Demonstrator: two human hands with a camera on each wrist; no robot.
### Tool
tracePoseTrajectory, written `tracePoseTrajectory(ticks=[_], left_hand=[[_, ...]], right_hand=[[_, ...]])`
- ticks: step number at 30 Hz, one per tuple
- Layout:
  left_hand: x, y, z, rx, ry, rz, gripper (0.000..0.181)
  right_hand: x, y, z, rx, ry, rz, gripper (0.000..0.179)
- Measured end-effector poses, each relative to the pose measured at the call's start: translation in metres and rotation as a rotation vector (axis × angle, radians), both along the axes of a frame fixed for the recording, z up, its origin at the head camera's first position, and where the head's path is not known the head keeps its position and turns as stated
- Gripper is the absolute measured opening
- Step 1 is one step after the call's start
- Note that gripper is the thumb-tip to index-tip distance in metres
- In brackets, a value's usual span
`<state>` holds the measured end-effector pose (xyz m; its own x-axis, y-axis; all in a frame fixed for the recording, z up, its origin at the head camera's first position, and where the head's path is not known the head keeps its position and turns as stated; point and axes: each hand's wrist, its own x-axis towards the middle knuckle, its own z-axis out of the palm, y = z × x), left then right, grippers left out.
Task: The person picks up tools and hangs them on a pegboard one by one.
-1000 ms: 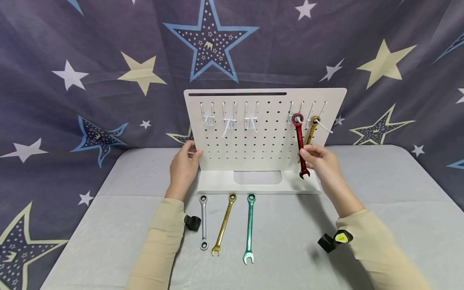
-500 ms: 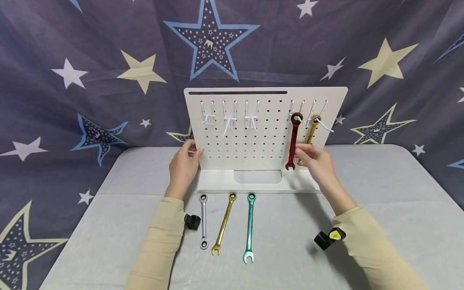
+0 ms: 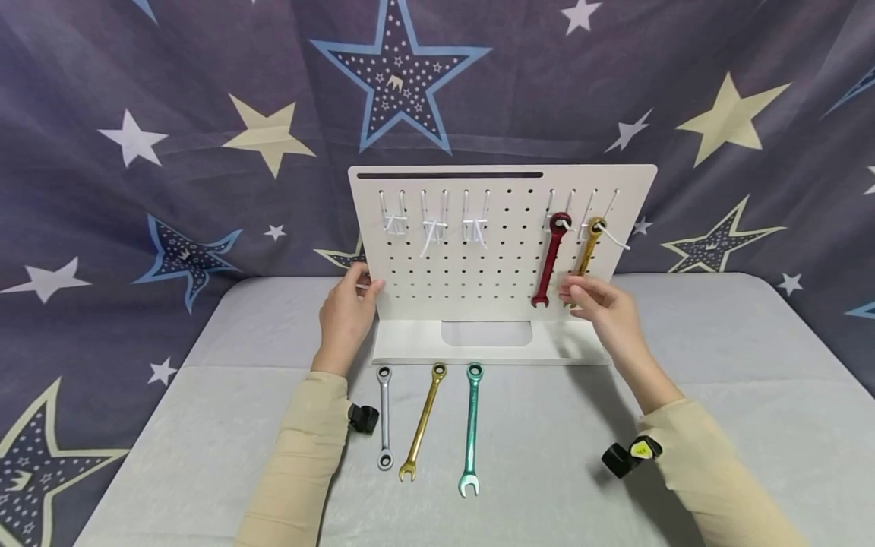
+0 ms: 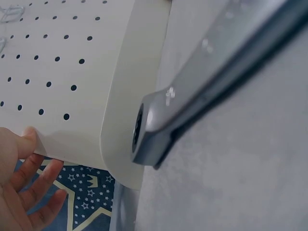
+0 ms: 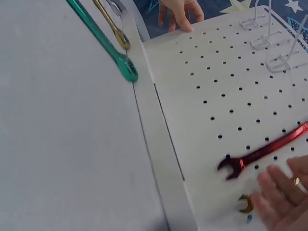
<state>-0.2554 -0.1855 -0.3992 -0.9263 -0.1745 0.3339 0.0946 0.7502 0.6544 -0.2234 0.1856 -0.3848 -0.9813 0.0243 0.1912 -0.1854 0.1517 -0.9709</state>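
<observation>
A white pegboard (image 3: 472,281) stands upright on its base, and my left hand (image 3: 346,315) grips its left edge, thumb on the front face in the left wrist view. The red combination wrench (image 3: 549,262) hangs by its ring end from a white hook, its open end tilted left. Beside it a gold wrench (image 3: 589,251) hangs from the rightmost hook, its lower part partly hidden by my right hand (image 3: 604,304). In the right wrist view the fingers (image 5: 279,192) of that hand are loosely extended, apart from the red wrench.
On the grey cloth in front of the board lie a silver wrench (image 3: 385,418), a gold wrench (image 3: 423,425) and a green wrench (image 3: 471,429). Three bare white hooks (image 3: 434,226) stick out from the board's left half. A star-patterned curtain (image 3: 171,91) hangs behind.
My right hand has let go of the red wrench and drawn slightly right. The wrench's lower end has swung left toward the board. My left hand has stayed on the edge.
</observation>
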Motion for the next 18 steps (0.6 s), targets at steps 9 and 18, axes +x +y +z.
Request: tracePoseTrajectory(ticks=[9,18], left_hand=[[0.0,-0.001,0.0,0.0,0.002,0.003,0.032],[0.0,-0.002,0.001,0.0,-0.011,-0.005,0.029]], right_hand=[[0.004,0.017,-0.006,-0.17,0.133,-0.098,0.031],[-0.004,0.021,-0.022,-0.224,0.143,-0.353,0.017]])
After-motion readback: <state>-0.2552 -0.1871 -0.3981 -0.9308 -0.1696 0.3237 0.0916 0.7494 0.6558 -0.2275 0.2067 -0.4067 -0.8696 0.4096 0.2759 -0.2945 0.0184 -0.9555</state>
